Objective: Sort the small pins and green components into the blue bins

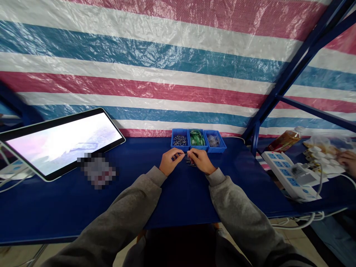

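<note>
My left hand (168, 161) and my right hand (202, 160) meet over the blue table, fingertips pinched. Between them runs a small thin metal piece (185, 154), its ends covered by the fingers; its exact kind is too small to tell. A few small dark metal pieces (190, 163) lie on the table just under my right hand. Right behind the hands three blue bins stand side by side. The left bin (172, 138) has many slim metal pieces in it, the middle bin (190, 141) green plastic pieces, and the right bin (219, 150) small clear pieces.
A lit screen (66, 142) leans at the left, beside a blurred-out item (100, 171). To the right are a blue frame post (255, 139), a power strip (286, 172), a drink bottle (286, 139) and white parts (319, 157) near another person's hand (347, 161). Striped sheeting hangs behind.
</note>
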`<state>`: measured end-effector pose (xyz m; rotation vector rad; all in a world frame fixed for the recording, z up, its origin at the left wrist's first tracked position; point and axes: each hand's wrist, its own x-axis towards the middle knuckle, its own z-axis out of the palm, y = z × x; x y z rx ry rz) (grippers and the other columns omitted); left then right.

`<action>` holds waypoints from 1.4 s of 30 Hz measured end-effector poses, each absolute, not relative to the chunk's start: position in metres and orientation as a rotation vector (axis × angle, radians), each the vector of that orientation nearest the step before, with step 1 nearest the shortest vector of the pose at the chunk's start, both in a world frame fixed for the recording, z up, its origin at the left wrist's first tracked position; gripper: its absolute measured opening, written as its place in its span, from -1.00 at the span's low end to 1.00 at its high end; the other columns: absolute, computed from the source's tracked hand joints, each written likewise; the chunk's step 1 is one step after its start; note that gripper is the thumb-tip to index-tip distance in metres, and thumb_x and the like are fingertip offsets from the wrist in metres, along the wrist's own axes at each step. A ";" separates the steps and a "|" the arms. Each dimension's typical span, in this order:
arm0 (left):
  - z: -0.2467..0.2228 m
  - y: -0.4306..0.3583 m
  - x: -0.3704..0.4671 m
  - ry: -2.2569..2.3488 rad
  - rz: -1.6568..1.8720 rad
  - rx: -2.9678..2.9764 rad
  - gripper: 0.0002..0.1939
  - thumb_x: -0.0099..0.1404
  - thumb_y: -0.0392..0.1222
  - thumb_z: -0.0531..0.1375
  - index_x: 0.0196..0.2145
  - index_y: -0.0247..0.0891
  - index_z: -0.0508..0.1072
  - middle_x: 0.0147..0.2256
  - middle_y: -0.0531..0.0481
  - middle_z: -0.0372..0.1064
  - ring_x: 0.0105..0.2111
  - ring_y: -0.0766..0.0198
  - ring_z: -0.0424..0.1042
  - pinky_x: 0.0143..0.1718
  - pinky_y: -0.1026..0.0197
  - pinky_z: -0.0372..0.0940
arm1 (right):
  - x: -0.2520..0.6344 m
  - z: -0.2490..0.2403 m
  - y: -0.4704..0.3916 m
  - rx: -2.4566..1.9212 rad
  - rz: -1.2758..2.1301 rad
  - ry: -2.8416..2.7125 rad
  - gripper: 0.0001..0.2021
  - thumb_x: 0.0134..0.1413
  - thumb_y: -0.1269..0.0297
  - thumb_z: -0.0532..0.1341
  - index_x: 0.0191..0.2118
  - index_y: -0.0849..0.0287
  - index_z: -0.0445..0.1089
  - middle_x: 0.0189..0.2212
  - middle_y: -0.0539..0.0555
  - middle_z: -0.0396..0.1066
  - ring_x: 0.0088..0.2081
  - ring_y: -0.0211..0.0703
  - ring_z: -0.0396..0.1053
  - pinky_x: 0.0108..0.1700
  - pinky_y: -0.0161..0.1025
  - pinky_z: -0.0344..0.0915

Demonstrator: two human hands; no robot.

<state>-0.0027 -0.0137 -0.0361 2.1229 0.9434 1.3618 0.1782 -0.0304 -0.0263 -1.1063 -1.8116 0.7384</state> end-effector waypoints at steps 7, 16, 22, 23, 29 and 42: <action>-0.036 -0.013 -0.003 0.985 1.362 2.013 -0.74 0.26 -0.01 0.20 -0.39 -0.27 0.50 -0.44 -0.01 0.45 -0.51 0.34 0.38 -0.49 0.30 0.29 | 0.178 -0.026 -0.029 -1.044 0.754 -1.743 -0.69 0.13 -0.04 0.17 -0.34 0.13 0.37 -0.47 0.02 0.38 -0.55 -0.24 0.32 -0.47 -0.28 0.29; -0.036 -0.012 0.001 0.917 1.315 1.624 -0.70 0.10 0.01 0.33 -0.38 -0.33 0.54 -0.55 0.02 0.42 -0.62 0.38 0.32 -0.62 0.32 0.27 | 0.177 -0.027 -0.029 -1.071 0.746 -1.758 -0.71 0.17 0.01 0.13 -0.38 0.13 0.34 -0.60 -0.05 0.29 -0.59 -0.24 0.30 -0.48 -0.29 0.24; -0.037 -0.014 0.002 0.936 1.347 1.598 -0.72 0.12 -0.03 0.32 -0.34 -0.32 0.56 -0.47 -0.02 0.47 -0.56 0.36 0.36 -0.63 0.34 0.26 | 0.176 -0.031 -0.028 -1.059 0.781 -1.780 -0.72 0.16 0.03 0.15 -0.36 0.14 0.37 -0.60 -0.04 0.33 -0.60 -0.25 0.30 -0.50 -0.30 0.25; -0.037 -0.014 0.002 0.941 1.351 1.608 -0.73 0.12 -0.03 0.32 -0.34 -0.32 0.55 -0.44 -0.03 0.48 -0.55 0.35 0.37 -0.62 0.34 0.27 | 0.176 -0.031 -0.028 -1.063 0.777 -1.790 -0.72 0.16 0.03 0.15 -0.36 0.14 0.38 -0.61 -0.05 0.32 -0.60 -0.25 0.30 -0.49 -0.30 0.25; -0.038 -0.014 0.000 0.951 1.354 1.723 -0.74 0.26 -0.02 0.21 -0.28 -0.30 0.51 -0.30 -0.09 0.53 -0.36 0.22 0.49 -0.46 0.27 0.37 | 0.178 -0.031 -0.027 -1.147 0.660 -1.754 -0.73 0.20 0.08 0.11 -0.34 0.16 0.41 -0.61 -0.03 0.33 -0.59 -0.24 0.32 -0.47 -0.29 0.26; -0.040 -0.012 -0.002 1.044 1.291 1.988 -0.76 0.23 -0.04 0.23 -0.24 -0.26 0.49 -0.53 0.06 0.45 -0.54 0.32 0.38 -0.40 0.28 0.28 | 0.179 -0.030 -0.027 -1.129 0.612 -1.671 -0.74 0.16 0.07 0.14 -0.30 0.16 0.44 -0.55 -0.01 0.38 -0.58 -0.24 0.33 -0.47 -0.28 0.29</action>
